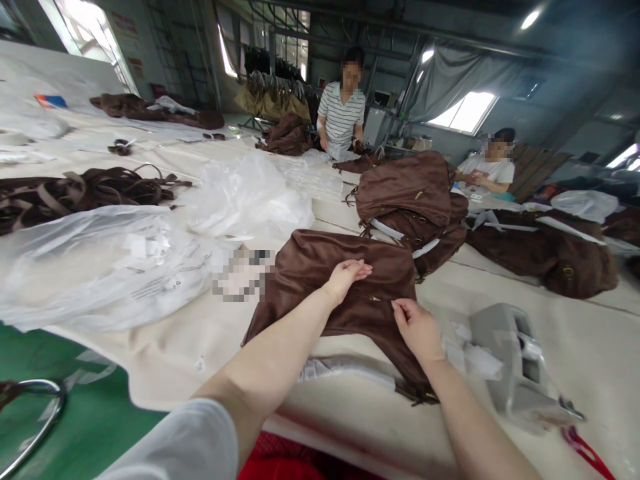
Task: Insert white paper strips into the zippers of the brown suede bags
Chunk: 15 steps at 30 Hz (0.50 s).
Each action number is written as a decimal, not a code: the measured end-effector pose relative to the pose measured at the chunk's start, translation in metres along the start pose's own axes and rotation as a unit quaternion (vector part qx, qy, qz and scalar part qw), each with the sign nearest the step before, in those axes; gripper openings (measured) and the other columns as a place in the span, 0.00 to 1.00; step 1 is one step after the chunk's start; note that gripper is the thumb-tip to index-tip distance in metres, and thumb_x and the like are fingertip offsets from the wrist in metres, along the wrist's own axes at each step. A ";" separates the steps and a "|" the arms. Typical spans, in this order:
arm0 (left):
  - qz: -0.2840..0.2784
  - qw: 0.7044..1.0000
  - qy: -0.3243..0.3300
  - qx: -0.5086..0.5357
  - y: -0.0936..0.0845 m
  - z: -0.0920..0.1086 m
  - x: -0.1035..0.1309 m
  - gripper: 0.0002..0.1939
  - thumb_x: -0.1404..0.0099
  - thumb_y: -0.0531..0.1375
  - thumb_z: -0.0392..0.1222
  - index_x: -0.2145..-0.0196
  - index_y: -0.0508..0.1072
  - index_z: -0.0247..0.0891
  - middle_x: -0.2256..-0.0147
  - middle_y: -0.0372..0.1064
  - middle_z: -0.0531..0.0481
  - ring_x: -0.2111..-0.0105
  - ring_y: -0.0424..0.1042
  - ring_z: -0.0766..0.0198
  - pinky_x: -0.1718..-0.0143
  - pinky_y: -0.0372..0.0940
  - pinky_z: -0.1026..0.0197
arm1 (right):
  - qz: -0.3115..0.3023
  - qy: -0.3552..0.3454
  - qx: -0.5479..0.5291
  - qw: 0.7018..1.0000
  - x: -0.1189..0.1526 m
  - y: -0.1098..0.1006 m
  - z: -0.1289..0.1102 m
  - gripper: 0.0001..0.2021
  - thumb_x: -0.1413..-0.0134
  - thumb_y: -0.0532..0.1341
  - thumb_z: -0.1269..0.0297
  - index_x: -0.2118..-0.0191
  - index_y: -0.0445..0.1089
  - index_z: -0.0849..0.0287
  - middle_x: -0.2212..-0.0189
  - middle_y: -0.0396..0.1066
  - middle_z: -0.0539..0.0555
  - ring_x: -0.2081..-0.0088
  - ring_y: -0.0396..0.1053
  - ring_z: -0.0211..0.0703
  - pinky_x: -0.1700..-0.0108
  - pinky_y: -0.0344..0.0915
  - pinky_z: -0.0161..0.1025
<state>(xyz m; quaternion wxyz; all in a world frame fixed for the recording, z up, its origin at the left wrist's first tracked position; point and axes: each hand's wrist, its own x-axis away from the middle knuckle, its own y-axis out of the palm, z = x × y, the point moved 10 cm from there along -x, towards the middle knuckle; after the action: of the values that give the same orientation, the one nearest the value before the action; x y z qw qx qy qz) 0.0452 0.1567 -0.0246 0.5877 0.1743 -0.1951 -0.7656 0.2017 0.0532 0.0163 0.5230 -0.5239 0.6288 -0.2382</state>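
A dark brown leather-like handbag (350,257) lies flat on the cream-covered table in front of me, with a small zip pull near its middle. My left hand (346,280) rests over the upper part of the bag, its fingers stretched out and holding nothing. At the bag's right edge my right hand (417,327) is closed, thumb and fingertips pinched together on the brown material. The bag's strap, partly wrapped in white (347,369), curves along the near side of the table.
A grey tape dispenser (515,360) stands at the right, with red-handled scissors (587,453) nearby. Stacked brown bags (407,190) lie behind. Clear plastic bags (120,267) and brown straps (85,190) cover the left. Two people (343,110) work across the table.
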 end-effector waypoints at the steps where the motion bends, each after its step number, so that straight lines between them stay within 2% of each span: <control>1: -0.001 1.000 -0.002 -0.008 0.000 -0.001 0.000 0.18 0.47 0.63 0.53 0.74 0.74 0.32 0.63 0.74 0.39 0.61 0.72 0.57 0.51 0.62 0.52 | 0.005 0.044 -0.041 0.998 0.003 0.002 0.012 0.14 0.40 0.51 0.56 0.66 0.68 0.57 0.72 0.73 0.52 0.71 0.69 0.42 0.66 0.62 0.37; 4: -0.003 0.999 -0.011 -0.043 0.004 -0.002 0.000 0.20 0.45 0.61 0.56 0.74 0.73 0.32 0.61 0.73 0.39 0.59 0.72 0.56 0.50 0.62 0.52 | -0.025 0.096 -0.120 0.988 0.009 0.016 0.028 0.16 0.43 0.52 0.50 0.69 0.68 0.56 0.77 0.71 0.50 0.75 0.67 0.41 0.70 0.60 0.36; 8: -0.007 0.992 -0.039 -0.119 0.015 0.004 0.008 0.20 0.43 0.58 0.56 0.74 0.73 0.33 0.62 0.74 0.39 0.58 0.72 0.57 0.49 0.61 0.53 | -0.033 0.087 -0.147 0.985 0.011 0.017 0.029 0.15 0.45 0.53 0.51 0.70 0.69 0.56 0.77 0.71 0.49 0.75 0.67 0.40 0.70 0.60 0.36; 10: -0.018 0.983 -0.063 -0.174 0.013 0.013 0.019 0.20 0.43 0.59 0.56 0.74 0.74 0.33 0.65 0.74 0.38 0.61 0.73 0.56 0.53 0.64 0.52 | -0.034 0.083 -0.162 0.983 0.013 0.015 0.029 0.15 0.45 0.53 0.52 0.70 0.69 0.56 0.77 0.72 0.50 0.75 0.67 0.41 0.70 0.60 0.36; 12: -0.015 0.968 -0.076 -0.239 -0.003 0.032 0.034 0.18 0.46 0.61 0.54 0.73 0.75 0.32 0.67 0.74 0.39 0.64 0.73 0.55 0.56 0.65 0.52 | -0.042 0.081 -0.165 0.982 0.016 0.015 0.032 0.14 0.46 0.53 0.52 0.69 0.69 0.55 0.76 0.72 0.50 0.75 0.67 0.42 0.71 0.60 0.37; 15: 0.057 0.933 -0.056 -0.351 -0.055 0.084 0.063 0.12 0.50 0.65 0.47 0.72 0.75 0.36 0.68 0.74 0.44 0.63 0.72 0.56 0.56 0.64 0.56 | -0.060 0.073 -0.147 0.985 0.017 0.020 0.038 0.13 0.47 0.54 0.52 0.68 0.70 0.53 0.73 0.74 0.50 0.73 0.69 0.43 0.70 0.61 0.38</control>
<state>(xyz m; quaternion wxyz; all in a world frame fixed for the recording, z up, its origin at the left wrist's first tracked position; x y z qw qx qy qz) -0.0579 0.1168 0.0178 0.6420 -0.0980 0.0437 -0.7592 0.2296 0.0534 -0.0205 0.3781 -0.6130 0.6606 -0.2119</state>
